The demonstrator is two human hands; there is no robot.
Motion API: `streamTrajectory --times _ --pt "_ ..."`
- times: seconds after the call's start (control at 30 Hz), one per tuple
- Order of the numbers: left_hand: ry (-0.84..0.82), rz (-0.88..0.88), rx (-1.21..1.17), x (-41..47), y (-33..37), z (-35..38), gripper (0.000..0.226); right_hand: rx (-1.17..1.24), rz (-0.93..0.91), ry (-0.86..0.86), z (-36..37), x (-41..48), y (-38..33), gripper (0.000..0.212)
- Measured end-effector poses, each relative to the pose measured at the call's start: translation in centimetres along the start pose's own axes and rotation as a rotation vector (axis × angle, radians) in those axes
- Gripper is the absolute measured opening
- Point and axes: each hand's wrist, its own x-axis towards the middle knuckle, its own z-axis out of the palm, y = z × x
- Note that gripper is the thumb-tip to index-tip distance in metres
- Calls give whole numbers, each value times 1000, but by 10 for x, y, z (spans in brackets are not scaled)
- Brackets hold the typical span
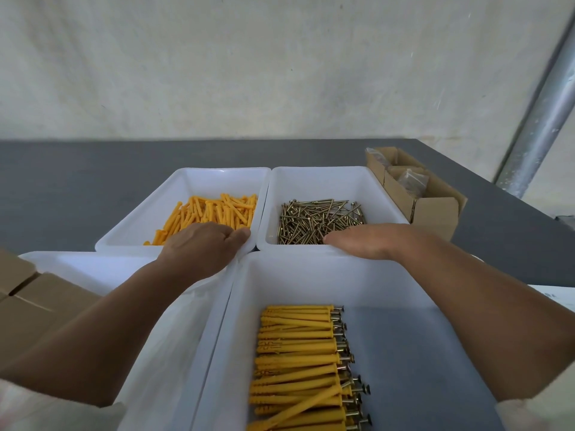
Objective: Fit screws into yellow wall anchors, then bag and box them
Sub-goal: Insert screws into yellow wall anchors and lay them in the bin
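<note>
Trouble could begin closest in: the near bin holds finished anchors, each with a screw seated, lying in a rough row, and 2 forearms cross above its rim. A dropped elbow or trailing sleeve could, I judge, scatter that row. The left forearm also passes over the left bin, which holds what look like clear bags, with closed boxes just beside it; a snagged bag could be dragged out.

Further out, the left hand reaches down into the anchor bin, knuckles up, thumb near the bin's right wall. Its fingers curl away from the camera among the loose anchors, so I cannot tell whether they pinch one. A blind grab may bring up 2 or none. The right hand lies low and flat over the near rim of the screw bin; its fingers are hidden behind the palm, so whether they are spread or pinching I cannot tell. The screws lie in a tangled heap, points every way, so a prick, or a screw flicked over the rim, seems the likeliest slip. The 4 bins stand rim to rim, so a push on 1 would likely shift the others.

Beyond, an open box with clear bags inside stands near the right edge of the dark grey surface. Behind rises a pale, stained wall, with a metal pole slanting up at the right.
</note>
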Motion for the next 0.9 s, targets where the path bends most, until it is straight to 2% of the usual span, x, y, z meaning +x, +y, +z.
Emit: streamTrajectory --times 0.17,0.37,0.5,0.77,0.9 --pt "94 -61 -79 -1 5 -4 39 14 -12 21 1 3 3 36" --pt "122 -121 -213 -1 6 -7 18 32 22 42 2 4 6 34" --pt "153 -142 -225 -3 9 -10 30 27 33 72 3 4 7 33" --pt "291 -59 -354 -11 19 -17 21 49 46 111 5 4 9 31" --pt "413 -16 -435 -11 21 -22 20 54 43 93 3 3 7 32"
